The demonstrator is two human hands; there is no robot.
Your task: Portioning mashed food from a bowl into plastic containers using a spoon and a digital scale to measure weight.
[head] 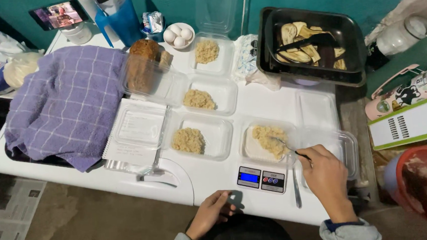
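A fork [286, 147] is held in the right hand [326, 173], fingers pinched round its dark handle, tines pushed into the crumbly pale grain in a clear plastic container [267, 141]. That container is seated on a small digital scale [261, 178] near the front edge of the worktop [272, 103], towards its right end. A portion is being adjusted by weight, it seems; a light touch and an eye on the lit display would be called for. The left hand [211, 214] is rested at the front edge, loosely curled, nothing gripped. Three more shallow rectangular tubs [209, 135] of the same lumpy grain are lined towards the back edge. A soft purple checked towel [67, 102] is draped at the left end; a dark roasting tray [313, 43] of glossy aubergine slices sits at the back right corner.
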